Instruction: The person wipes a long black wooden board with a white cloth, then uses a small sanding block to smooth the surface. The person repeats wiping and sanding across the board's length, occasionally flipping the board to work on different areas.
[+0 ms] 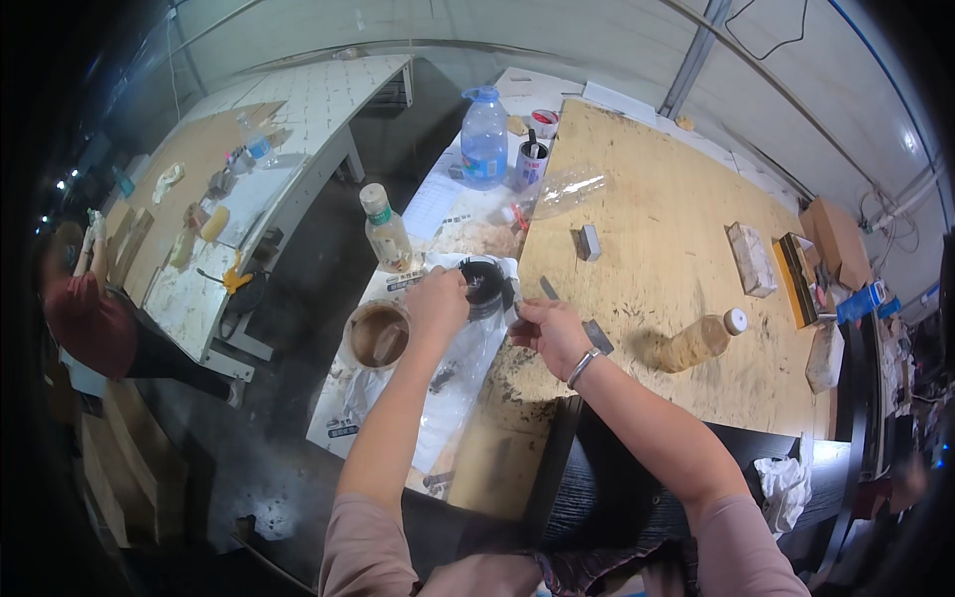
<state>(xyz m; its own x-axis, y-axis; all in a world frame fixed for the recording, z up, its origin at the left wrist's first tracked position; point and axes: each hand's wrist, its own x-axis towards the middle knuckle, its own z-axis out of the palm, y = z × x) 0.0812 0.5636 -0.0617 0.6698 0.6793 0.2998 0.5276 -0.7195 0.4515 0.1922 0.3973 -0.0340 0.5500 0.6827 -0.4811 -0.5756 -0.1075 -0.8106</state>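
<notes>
My left hand (438, 308) is closed at the near left rim of a round tub of black paste (484, 289). What its fingers pinch, if anything, is too small to make out. Just right of the tub, my right hand (552, 331) pinches a small dark, blade-like piece (512, 298). A flat grey strip (598, 336) passes behind that hand; whether it lies on the board or is held, I cannot tell. Left of my left hand stands a brown-stained pot (360, 341) with a translucent piece inside. White plastic sheeting (453, 373) lies beneath tub and pot.
A wooden board (667, 249) carries a grey block (589, 243), a tilted bottle of yellowish liquid (701, 341) and a clear bottle on its side (572, 194). A capped bottle (384, 231) and a large blue jug (483, 139) stand farther back. A person (95, 308) stands left.
</notes>
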